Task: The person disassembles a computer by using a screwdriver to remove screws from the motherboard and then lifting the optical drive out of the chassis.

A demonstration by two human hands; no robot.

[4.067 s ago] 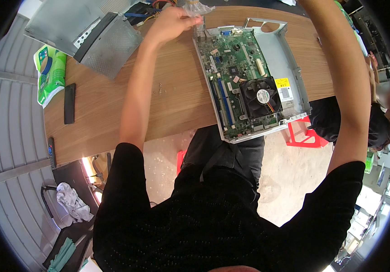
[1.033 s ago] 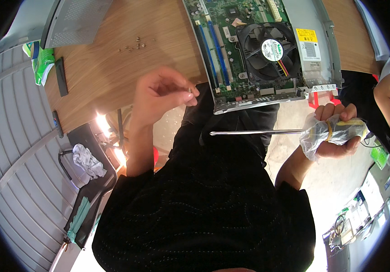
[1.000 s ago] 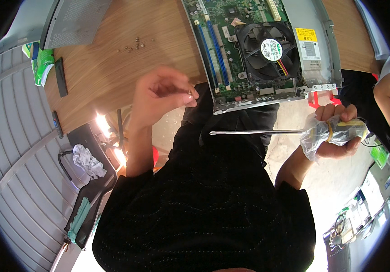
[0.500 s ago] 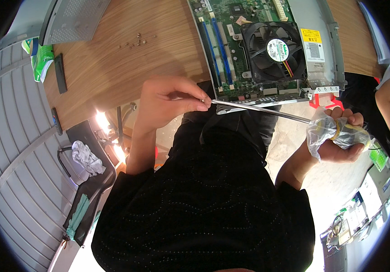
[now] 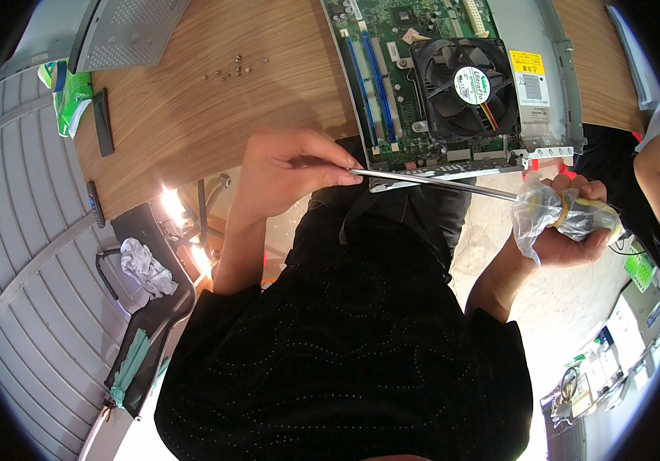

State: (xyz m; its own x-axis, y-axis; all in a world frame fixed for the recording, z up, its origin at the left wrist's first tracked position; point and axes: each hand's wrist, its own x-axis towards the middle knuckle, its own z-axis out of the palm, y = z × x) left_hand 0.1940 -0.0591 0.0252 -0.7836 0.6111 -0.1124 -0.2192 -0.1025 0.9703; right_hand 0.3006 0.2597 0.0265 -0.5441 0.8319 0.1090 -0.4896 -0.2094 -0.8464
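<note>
My right hand [image 5: 572,230] grips the handle of a long screwdriver [image 5: 453,185], which is wrapped in clear plastic [image 5: 535,211] with a yellowish band around it. The metal shaft points left across the front of an opened computer case [image 5: 549,127]. At its tip, the thumb and fingertips of my left hand [image 5: 291,170] pinch together. Whether a small screw sits there too cannot be made out. Just beyond the shaft lie a green circuit board [image 5: 391,46] with blue memory slots [image 5: 377,84] and a black cooling fan [image 5: 468,88].
Several small screws [image 5: 238,67] lie on the wooden table [image 5: 207,115]. A perforated metal panel [image 5: 126,34], a green packet [image 5: 75,100] and a dark strip [image 5: 102,123] are at the left. On a black chair [image 5: 168,307] rests a crumpled cloth [image 5: 145,267]. Another person's arm [image 5: 652,173] shows at right.
The screwdriver has shifted slightly left, its tip now farther in between my left fingertips. My right hand has moved a little left with it.
</note>
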